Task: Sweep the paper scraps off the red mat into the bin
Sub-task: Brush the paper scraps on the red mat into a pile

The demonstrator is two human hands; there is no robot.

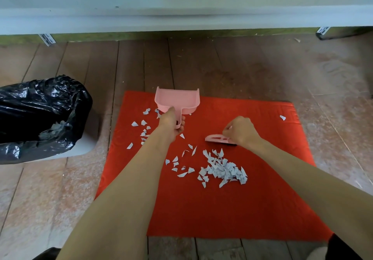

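Note:
A red mat (222,209) lies on the wooden floor. White paper scraps (224,169) are heaped near its middle, and several more are scattered toward its left side. My left hand (171,121) grips the handle of a pink dustpan (177,101) at the mat's far edge, its mouth facing away. My right hand (240,130) curls around a small pink brush (217,139) that lies low on the mat just beyond the heap. A bin (40,116) lined with a black bag stands on the floor to the left of the mat.
A single scrap (282,117) lies near the mat's far right corner. A pale wall or ledge (181,13) runs across the back. Bare wooden floor surrounds the mat.

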